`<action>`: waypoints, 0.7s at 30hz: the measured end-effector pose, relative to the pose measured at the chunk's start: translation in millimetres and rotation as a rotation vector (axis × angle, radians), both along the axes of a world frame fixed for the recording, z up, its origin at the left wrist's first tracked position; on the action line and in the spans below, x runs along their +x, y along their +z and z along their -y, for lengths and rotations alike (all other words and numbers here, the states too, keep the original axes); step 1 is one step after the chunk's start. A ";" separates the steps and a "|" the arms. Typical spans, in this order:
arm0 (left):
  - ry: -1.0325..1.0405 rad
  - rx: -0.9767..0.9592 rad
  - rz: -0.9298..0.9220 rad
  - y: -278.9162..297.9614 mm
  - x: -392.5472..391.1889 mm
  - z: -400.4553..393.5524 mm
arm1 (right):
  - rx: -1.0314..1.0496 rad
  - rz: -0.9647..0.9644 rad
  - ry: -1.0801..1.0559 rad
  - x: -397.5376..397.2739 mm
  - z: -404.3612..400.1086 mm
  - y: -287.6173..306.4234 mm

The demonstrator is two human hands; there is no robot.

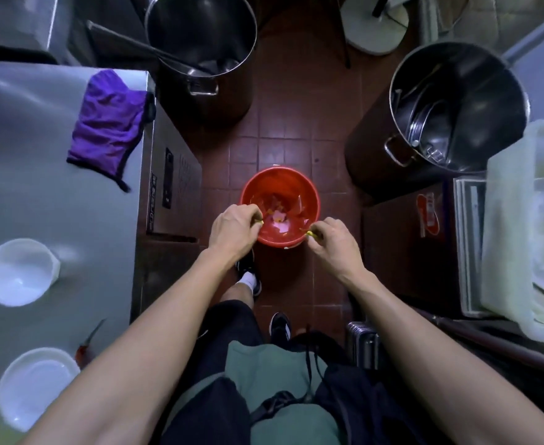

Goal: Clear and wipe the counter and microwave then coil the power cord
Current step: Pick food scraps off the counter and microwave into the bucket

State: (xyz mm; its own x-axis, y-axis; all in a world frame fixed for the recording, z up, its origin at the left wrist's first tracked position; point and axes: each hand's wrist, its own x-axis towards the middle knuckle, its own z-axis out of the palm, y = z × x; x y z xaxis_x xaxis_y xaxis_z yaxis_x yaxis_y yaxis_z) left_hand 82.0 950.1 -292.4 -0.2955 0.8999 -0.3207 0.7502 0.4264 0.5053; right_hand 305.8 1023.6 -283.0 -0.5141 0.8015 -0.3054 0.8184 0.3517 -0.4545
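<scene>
A red bucket (280, 184) stands on the tiled floor with scraps of waste inside. Over its near rim, my left hand (232, 229) pinches a small yellow scrap (259, 222) and my right hand (331, 240) pinches another yellow scrap (310, 233). On the steel counter (39, 194) at the left lie a purple cloth (110, 123) and two white bowls, the farther bowl (18, 271) and the nearer bowl (36, 387). No microwave or power cord is in view.
Two large steel pots stand on the floor, one (200, 36) at the back left and one (457, 104) at the right with utensils in it. A translucent tub (505, 220) of dishes sits at the right. A red-handled tool (87, 342) lies on the counter.
</scene>
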 end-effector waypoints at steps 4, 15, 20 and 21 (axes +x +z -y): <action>-0.005 -0.065 0.032 -20.5 -30.2 -24.3 | -0.073 0.050 -0.043 -30.8 -25.3 -22.5; -0.047 -0.243 0.106 -93.6 -31.6 -77.4 | -0.276 0.126 -0.153 -42.0 -67.7 -97.6; 0.033 -0.318 0.119 -144.8 -20.3 -98.0 | -0.333 0.123 -0.103 -34.7 -93.2 -153.5; 0.038 -0.329 0.120 -157.0 -17.9 -102.1 | -0.342 0.125 -0.102 -33.0 -97.5 -165.6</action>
State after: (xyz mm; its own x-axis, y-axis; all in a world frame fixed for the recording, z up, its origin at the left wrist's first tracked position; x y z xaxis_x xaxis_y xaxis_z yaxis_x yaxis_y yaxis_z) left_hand 64.2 1052.2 -449.4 -0.2692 0.7319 -0.6260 0.6744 0.6073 0.4200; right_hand 272.9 1121.1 -448.6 -0.3785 0.6878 -0.6194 0.8979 0.1103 -0.4262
